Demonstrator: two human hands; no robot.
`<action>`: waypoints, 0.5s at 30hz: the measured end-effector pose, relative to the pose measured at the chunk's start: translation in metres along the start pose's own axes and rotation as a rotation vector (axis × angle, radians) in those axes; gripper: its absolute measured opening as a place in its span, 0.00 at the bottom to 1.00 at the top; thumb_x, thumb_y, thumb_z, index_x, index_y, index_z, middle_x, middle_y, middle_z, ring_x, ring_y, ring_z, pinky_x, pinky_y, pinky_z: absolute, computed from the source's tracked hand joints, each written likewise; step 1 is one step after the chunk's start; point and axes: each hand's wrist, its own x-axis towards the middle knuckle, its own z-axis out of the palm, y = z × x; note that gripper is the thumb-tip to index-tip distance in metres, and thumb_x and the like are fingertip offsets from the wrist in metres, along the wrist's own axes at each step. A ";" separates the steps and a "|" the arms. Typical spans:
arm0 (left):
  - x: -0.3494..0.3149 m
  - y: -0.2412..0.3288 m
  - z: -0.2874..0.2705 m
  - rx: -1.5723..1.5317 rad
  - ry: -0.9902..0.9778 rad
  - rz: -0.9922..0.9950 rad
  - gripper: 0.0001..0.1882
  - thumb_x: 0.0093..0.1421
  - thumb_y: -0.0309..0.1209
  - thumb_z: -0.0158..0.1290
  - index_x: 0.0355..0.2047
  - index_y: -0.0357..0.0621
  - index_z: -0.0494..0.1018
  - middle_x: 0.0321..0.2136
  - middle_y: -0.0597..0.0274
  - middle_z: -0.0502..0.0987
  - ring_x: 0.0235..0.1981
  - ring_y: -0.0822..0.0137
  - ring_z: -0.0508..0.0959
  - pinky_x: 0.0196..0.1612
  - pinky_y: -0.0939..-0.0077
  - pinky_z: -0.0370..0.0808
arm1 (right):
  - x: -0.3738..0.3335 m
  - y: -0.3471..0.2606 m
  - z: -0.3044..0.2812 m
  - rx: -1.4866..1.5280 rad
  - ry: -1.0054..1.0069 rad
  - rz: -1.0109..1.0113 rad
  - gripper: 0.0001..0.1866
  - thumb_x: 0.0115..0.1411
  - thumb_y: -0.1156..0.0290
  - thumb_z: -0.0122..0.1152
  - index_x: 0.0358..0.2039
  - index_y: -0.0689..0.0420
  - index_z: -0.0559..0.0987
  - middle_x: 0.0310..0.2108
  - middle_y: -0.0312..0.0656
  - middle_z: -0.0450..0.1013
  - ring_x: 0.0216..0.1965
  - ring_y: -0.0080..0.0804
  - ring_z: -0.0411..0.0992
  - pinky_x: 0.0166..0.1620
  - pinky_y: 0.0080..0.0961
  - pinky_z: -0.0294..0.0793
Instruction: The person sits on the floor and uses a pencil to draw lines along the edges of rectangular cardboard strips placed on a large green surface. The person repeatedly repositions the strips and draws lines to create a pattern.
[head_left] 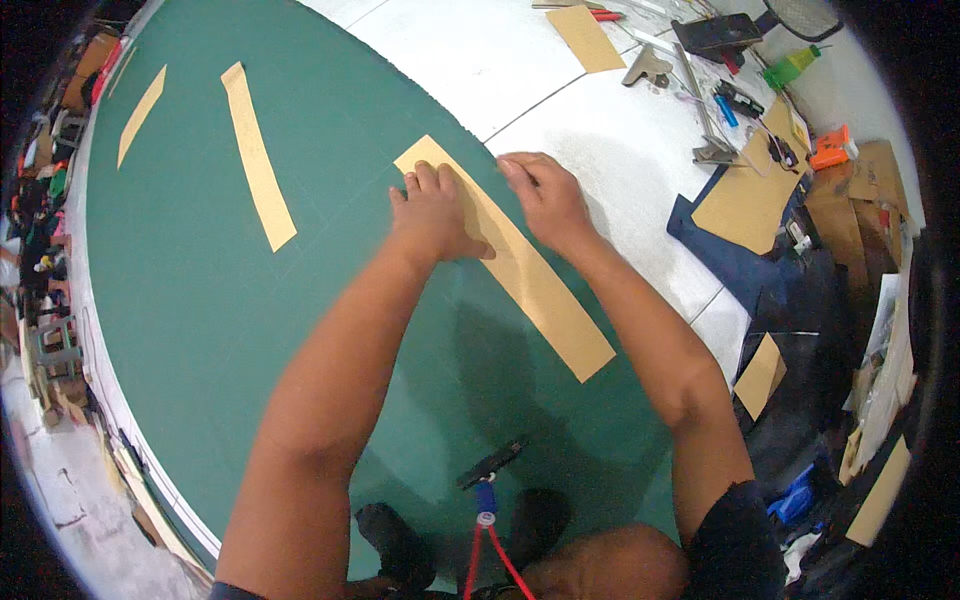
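A long tan cardboard strip [545,295] lies slantwise on a large green sheet [340,310]. My left hand [435,215] rests on the strip's far half, fingers spread and pressing down. Just right of the strip, at the green sheet's edge, my right hand [556,208] is closed, with thumb and forefinger brought together. Whatever may be between those fingers is too small to make out. Two more pattern pieces lie to the left: a long narrow strip [260,165] with a curled far end, and a shorter pointed one [142,115].
White floor tiles [465,60] border the green sheet. To the right are a binder clip [648,66], a green bottle [792,68], dark blue fabric [715,250] and cardboard pieces [740,215]. Clutter lines the left edge. A red lanyard [476,560] hangs in front of me.
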 end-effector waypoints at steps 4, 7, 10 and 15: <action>-0.001 0.001 0.001 -0.017 0.020 0.006 0.75 0.35 0.61 0.75 0.72 0.31 0.46 0.71 0.27 0.49 0.72 0.34 0.55 0.71 0.36 0.53 | 0.053 0.007 0.042 0.002 -0.029 -0.076 0.14 0.69 0.64 0.55 0.46 0.59 0.83 0.43 0.52 0.79 0.47 0.49 0.78 0.52 0.42 0.76; -0.002 0.003 -0.006 0.007 -0.014 0.009 0.75 0.36 0.61 0.74 0.72 0.30 0.46 0.70 0.27 0.50 0.72 0.33 0.54 0.70 0.36 0.54 | 0.077 0.004 0.055 -0.040 -0.084 -0.086 0.14 0.69 0.65 0.56 0.46 0.58 0.83 0.46 0.50 0.80 0.48 0.47 0.79 0.52 0.40 0.77; -0.004 0.000 -0.006 0.015 -0.014 0.003 0.75 0.37 0.61 0.74 0.72 0.29 0.45 0.71 0.27 0.49 0.72 0.33 0.53 0.71 0.38 0.54 | 0.088 -0.006 0.062 -0.083 -0.157 -0.079 0.14 0.69 0.65 0.55 0.48 0.57 0.82 0.46 0.48 0.81 0.47 0.45 0.79 0.52 0.37 0.77; -0.004 0.003 -0.009 0.008 -0.024 0.008 0.73 0.39 0.60 0.74 0.72 0.29 0.46 0.71 0.27 0.49 0.73 0.33 0.52 0.72 0.41 0.54 | 0.093 -0.004 0.065 -0.131 -0.206 -0.090 0.15 0.70 0.63 0.53 0.47 0.57 0.82 0.47 0.48 0.80 0.49 0.48 0.78 0.53 0.41 0.77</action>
